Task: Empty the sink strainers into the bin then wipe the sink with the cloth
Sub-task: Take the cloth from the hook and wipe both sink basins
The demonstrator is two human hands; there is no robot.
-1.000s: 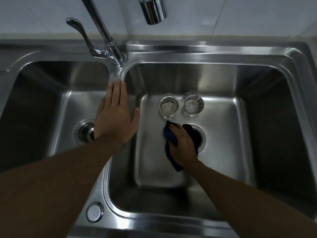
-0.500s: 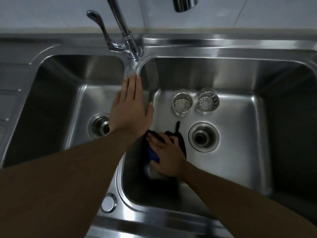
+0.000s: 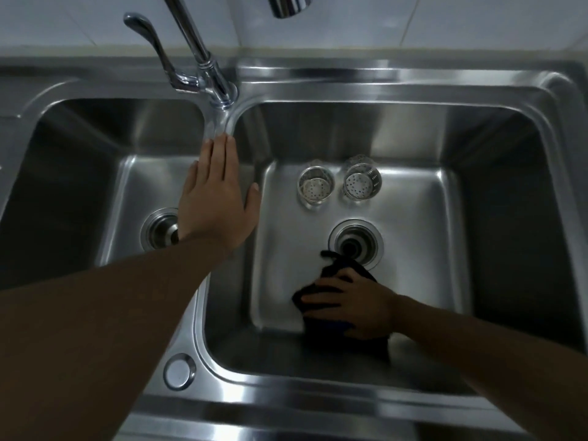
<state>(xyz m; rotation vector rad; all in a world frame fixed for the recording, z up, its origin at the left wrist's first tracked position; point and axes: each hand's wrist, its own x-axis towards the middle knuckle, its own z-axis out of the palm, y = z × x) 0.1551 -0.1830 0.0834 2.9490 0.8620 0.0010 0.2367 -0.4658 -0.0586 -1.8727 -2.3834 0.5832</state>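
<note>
Right hand [image 3: 353,300], fingers spread flat, presses dark cloth [image 3: 337,265] onto right basin [image 3: 413,249] floor, just beside open drain [image 3: 354,241]. Left hand [image 3: 216,198], fingers straight and together, rests on divider [image 3: 219,122]. Strainers [image 3: 315,186] upright behind drain, apparently emptied. Wiping under way; left basin [image 3: 136,186] likely pending.

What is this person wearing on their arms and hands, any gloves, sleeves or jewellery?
Nothing that shows. The left hand and right hand are bare: no gloves, no rings I can see. No sleeve, watch or bracelet appears anywhere up to the picture's edge.
</note>
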